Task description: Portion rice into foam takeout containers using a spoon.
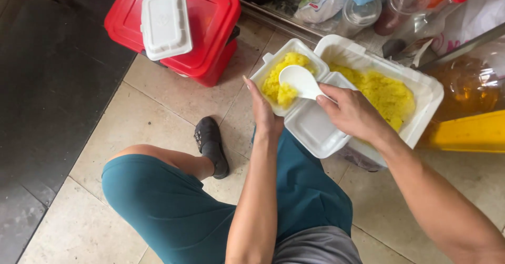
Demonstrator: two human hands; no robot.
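Left hand, forearm extended, grips the near edge of an open white foam clamshell box. Right hand, wrist bent inward, pinches a smooth white plastic spoon over granular yellow rice in the box's compartment, beside a larger foam tray.

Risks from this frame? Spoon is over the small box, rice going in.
1. The left hand alone holds the small foam box in the air by one edge, so it may tip and spill yellow rice onto the floor tiles.
2. The right hand works the white spoon near the box rim, so grains may drop over the side.
3. The box's open lid hangs unsupported and may swing or bend.
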